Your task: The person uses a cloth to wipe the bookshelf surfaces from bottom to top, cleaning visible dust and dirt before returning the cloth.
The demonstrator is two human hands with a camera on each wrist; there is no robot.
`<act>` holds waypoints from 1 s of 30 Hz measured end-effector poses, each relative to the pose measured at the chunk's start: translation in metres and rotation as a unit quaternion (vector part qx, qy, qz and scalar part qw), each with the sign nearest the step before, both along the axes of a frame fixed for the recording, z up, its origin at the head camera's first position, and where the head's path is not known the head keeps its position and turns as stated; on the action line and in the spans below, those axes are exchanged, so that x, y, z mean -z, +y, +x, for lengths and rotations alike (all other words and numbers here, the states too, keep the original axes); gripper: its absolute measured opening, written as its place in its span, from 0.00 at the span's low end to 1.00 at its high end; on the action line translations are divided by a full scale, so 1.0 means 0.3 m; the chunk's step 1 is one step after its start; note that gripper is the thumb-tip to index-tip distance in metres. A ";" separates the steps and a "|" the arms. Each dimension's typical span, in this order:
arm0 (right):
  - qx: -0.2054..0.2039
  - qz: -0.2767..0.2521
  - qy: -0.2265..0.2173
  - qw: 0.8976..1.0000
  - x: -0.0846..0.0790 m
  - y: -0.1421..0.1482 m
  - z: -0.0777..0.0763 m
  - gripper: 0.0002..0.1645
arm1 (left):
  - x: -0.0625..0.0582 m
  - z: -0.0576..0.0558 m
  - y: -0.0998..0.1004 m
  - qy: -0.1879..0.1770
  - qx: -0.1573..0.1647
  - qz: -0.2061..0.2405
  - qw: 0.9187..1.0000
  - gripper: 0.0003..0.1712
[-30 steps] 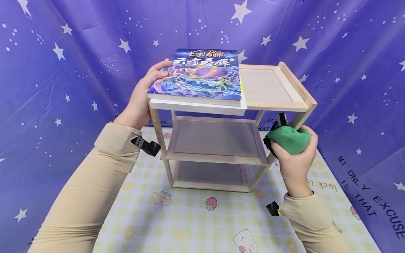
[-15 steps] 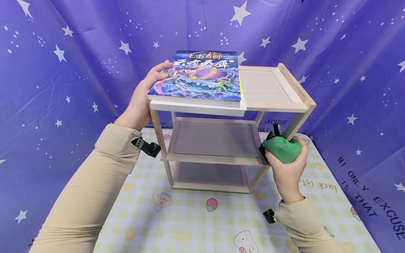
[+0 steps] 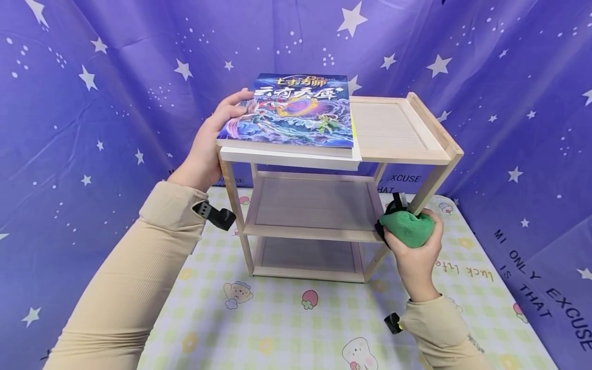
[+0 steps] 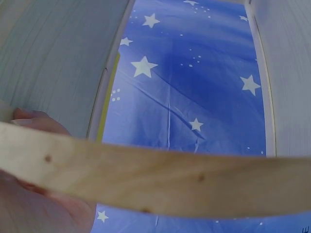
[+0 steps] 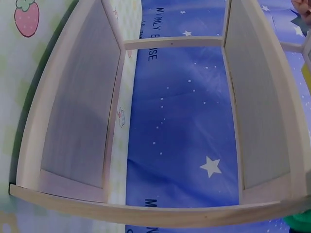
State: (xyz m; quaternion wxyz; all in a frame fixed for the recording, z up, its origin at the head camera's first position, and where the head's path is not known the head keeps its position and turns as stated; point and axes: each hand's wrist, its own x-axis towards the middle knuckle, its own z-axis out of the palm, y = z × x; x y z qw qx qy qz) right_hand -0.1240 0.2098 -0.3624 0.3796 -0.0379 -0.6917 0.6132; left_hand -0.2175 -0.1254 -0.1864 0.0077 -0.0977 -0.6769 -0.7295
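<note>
A three-tier wooden shelf (image 3: 319,234) stands on the table, and a book with a colourful fantasy cover (image 3: 296,115) lies on a second book (image 3: 291,158) at the left of its top board. My left hand (image 3: 203,136) grips the top left end, fingers over the book's edge. In the left wrist view its thumb (image 4: 41,124) shows behind the wooden post (image 4: 160,174), under the top board. My right hand (image 3: 418,264) holds a green plush cloth (image 3: 411,229) with a black part against the front right leg (image 3: 432,185), just above the middle tier's level.
A light checked tablecloth (image 3: 277,329) with cartoon prints covers the table. A purple curtain (image 3: 139,67) with white stars hangs behind and on both sides. Black straps (image 3: 214,215) hang from both cuffs.
My right hand has slid down and slightly left along the front right leg with the green plush cloth. My left hand, the books and the shelf stay in place.
</note>
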 end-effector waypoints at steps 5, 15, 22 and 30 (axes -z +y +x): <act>-0.036 -0.027 0.017 0.999 0.002 0.023 -0.006 0.42 | 0.000 -0.001 0.002 -0.001 0.000 0.000 1.000 0.28; -0.131 -0.072 0.077 0.986 0.005 0.064 -0.022 0.45 | 0.003 -0.002 0.001 -0.002 -0.003 -0.010 1.000 0.27; -0.116 -0.081 0.107 0.984 0.005 0.055 -0.036 0.45 | 0.004 -0.003 -0.003 0.000 -0.006 -0.017 1.000 0.27; -0.088 -0.085 0.129 0.984 -0.071 0.030 -0.041 0.42 | 0.002 -0.003 -0.004 0.003 -0.004 -0.014 1.000 0.27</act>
